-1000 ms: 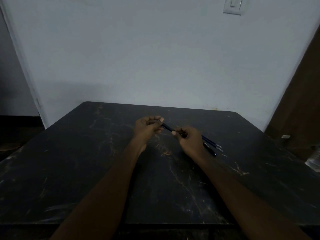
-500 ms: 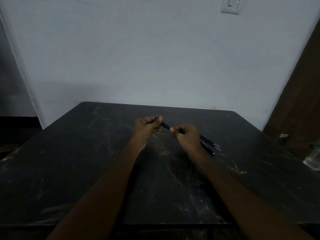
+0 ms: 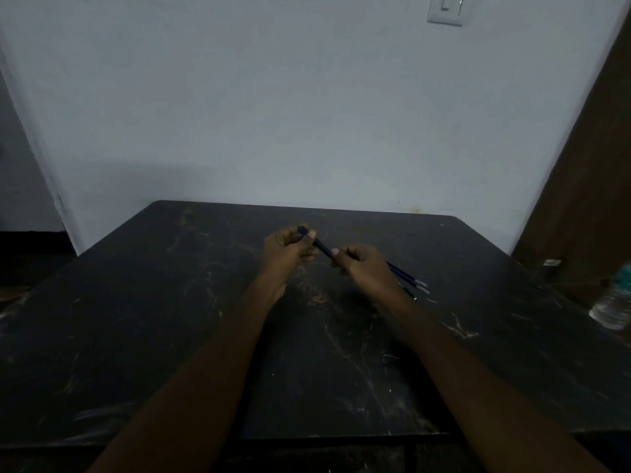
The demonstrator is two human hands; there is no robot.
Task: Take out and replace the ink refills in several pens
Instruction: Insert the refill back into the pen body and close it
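A dark blue pen (image 3: 322, 246) is held a little above the black table (image 3: 170, 319), slanting down to the right. My left hand (image 3: 286, 250) grips its upper end, with the tip of the pen showing above the thumb. My right hand (image 3: 362, 268) pinches its lower end. Just behind my right hand, a few thin blue refills or pens (image 3: 408, 279) lie on the table with pale tips pointing right; my hand hides their left parts. A dark pen (image 3: 409, 293) lies beside them.
A clear plastic water bottle (image 3: 614, 302) stands at the table's right edge. A pale wall (image 3: 307, 114) rises right behind the table. A brown wooden panel (image 3: 580, 199) stands at the right. The room is dim.
Both hands have stayed on the pen in about the same place. The pen's end now sticks out above my left thumb. The view has shifted slightly.
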